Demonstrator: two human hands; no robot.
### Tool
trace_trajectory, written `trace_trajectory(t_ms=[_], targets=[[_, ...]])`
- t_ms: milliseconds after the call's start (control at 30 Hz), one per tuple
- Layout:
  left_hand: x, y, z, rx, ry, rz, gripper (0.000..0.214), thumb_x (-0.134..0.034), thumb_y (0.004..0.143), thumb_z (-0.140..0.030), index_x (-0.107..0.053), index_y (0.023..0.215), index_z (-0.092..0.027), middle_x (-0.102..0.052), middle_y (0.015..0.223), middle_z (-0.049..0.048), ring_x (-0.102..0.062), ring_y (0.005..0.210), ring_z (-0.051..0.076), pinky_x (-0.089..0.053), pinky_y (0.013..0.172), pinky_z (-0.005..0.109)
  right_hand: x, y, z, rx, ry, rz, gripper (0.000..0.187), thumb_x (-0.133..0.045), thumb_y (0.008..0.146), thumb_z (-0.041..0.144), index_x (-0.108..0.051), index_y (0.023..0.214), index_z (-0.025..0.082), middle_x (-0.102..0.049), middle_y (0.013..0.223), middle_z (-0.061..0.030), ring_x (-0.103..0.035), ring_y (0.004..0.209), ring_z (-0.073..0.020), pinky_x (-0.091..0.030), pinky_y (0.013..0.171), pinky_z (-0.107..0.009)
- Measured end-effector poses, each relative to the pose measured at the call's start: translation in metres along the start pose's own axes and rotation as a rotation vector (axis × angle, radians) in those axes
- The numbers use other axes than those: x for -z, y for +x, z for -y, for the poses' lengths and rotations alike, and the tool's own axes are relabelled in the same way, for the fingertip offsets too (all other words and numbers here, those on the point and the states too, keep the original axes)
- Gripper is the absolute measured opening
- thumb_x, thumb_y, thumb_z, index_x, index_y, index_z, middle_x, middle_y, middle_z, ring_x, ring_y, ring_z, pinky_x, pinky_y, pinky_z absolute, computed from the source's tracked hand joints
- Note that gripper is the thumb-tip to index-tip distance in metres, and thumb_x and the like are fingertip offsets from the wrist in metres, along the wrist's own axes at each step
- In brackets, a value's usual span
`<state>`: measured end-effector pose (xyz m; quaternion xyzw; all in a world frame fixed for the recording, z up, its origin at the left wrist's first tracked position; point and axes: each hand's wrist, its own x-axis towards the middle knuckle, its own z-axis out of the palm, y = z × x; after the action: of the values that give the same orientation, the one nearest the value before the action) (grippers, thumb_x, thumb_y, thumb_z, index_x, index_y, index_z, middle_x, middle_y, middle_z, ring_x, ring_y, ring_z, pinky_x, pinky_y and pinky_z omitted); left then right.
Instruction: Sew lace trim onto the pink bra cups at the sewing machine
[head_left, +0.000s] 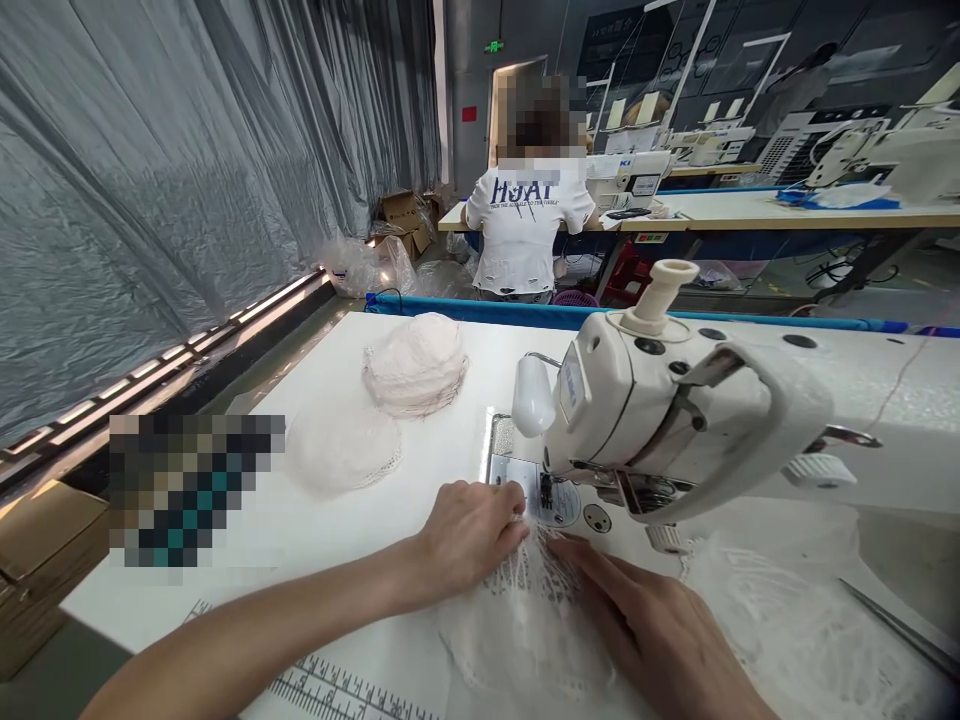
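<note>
1. The left hand (472,530), just on the near side of the sewing machine (622,400), has its fingers curled and closed on the top edge of a white lace piece (536,610).
2. The right hand (652,620), also on the machine's near side, lays extended fingers along the lace's other edge; its thumb is hidden, so I cannot tell whether it pinches.
3. The lace hangs between both hands toward the wearer, its gathered top just short of the machine's presser foot (546,490).
4. Near the machine's right-hand underside lies more white lace fabric (802,610), with a pointed metal tool (900,630) on it.
5. Left of the machine sit a stacked white fabric pile (416,365) and a flatter sheer piece (341,450).
6. Ruler markings (322,685) run along the tabletop, nearer the wearer than the machine.
7. Beyond the machine, a co-worker in a white T-shirt (529,230) sits facing away.
</note>
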<state>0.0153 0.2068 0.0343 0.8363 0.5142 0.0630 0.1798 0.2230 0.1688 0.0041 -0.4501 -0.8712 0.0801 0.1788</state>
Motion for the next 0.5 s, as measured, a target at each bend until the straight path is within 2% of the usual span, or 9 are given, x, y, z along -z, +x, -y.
trace_trajectory(t_ms=[100, 167, 233, 300, 367, 433, 500], targets=[[0.001, -0.002, -0.002, -0.01, 0.046, -0.025, 0.018, -0.045, 0.088, -0.023, -0.047, 0.105, -0.02, -0.06, 0.066, -0.004, -0.055, 0.059, 0.015, -0.035, 0.052, 0.024, 0.001, 0.0, 0.002, 0.055, -0.054, -0.082, 0.034, -0.032, 0.093, 0.016, -0.056, 0.115, 0.026, -0.074, 0.091, -0.0008, -0.068, 0.052, -0.0165, -0.047, 0.039, -0.024], [0.002, -0.004, -0.004, -0.033, 0.076, -0.066, 0.023, -0.048, 0.086, -0.021, -0.046, 0.109, -0.02, -0.061, 0.072, -0.0038, -0.054, 0.06, 0.014, -0.036, 0.053, 0.024, 0.002, 0.0, 0.005, 0.083, -0.148, -0.155, 0.033, -0.029, 0.096, 0.021, -0.058, 0.112, 0.025, -0.073, 0.076, 0.0005, -0.062, 0.041, -0.0153, -0.039, 0.032, -0.024], [0.001, -0.004, -0.003, -0.079, 0.118, -0.138, 0.023, -0.051, 0.085, -0.022, -0.049, 0.108, -0.021, -0.061, 0.081, -0.0021, -0.053, 0.06, 0.013, -0.037, 0.054, 0.024, 0.005, -0.001, 0.008, 0.096, -0.272, -0.201, 0.035, -0.027, 0.098, 0.026, -0.06, 0.109, 0.026, -0.069, 0.068, 0.0005, -0.056, 0.036, -0.0148, -0.033, 0.032, -0.025], [-0.002, -0.004, -0.001, -0.153, 0.157, -0.24, 0.014, -0.052, 0.086, -0.022, -0.054, 0.1, -0.022, -0.059, 0.087, 0.0001, -0.051, 0.062, 0.012, -0.037, 0.056, 0.025, 0.008, -0.001, 0.01, 0.104, -0.376, -0.226, 0.034, -0.029, 0.098, 0.026, -0.063, 0.105, 0.025, -0.069, 0.076, -0.0035, -0.058, 0.044, -0.0156, -0.036, 0.039, -0.026], [-0.006, -0.002, 0.001, -0.257, 0.179, -0.36, 0.007, -0.052, 0.086, -0.02, -0.058, 0.084, -0.021, -0.056, 0.09, 0.002, -0.05, 0.067, 0.012, -0.036, 0.058, 0.026, 0.009, 0.0, 0.012, 0.161, -0.396, -0.253, 0.032, -0.032, 0.097, 0.019, -0.063, 0.103, 0.022, -0.069, 0.096, -0.0098, -0.063, 0.066, -0.0196, -0.043, 0.055, -0.031], [-0.01, -0.001, 0.002, -0.367, 0.195, -0.473, 0.017, -0.051, 0.086, -0.014, -0.057, 0.071, -0.017, -0.054, 0.09, 0.0033, -0.05, 0.072, 0.012, -0.035, 0.061, 0.027, 0.008, 0.003, 0.013, 0.259, -0.32, -0.315, 0.034, -0.03, 0.097, 0.012, -0.063, 0.103, 0.017, -0.067, 0.109, -0.013, -0.062, 0.088, -0.0237, -0.042, 0.071, -0.036], [-0.013, 0.0, 0.001, -0.43, 0.234, -0.569, 0.018, -0.049, 0.084, -0.008, -0.055, 0.069, -0.016, -0.052, 0.089, 0.0038, -0.048, 0.075, 0.013, -0.033, 0.062, 0.027, 0.006, 0.006, 0.015, 0.348, -0.214, -0.363, 0.038, -0.026, 0.098, 0.009, -0.063, 0.1, 0.015, -0.068, 0.108, -0.0112, -0.059, 0.097, -0.0232, -0.038, 0.077, -0.037]])
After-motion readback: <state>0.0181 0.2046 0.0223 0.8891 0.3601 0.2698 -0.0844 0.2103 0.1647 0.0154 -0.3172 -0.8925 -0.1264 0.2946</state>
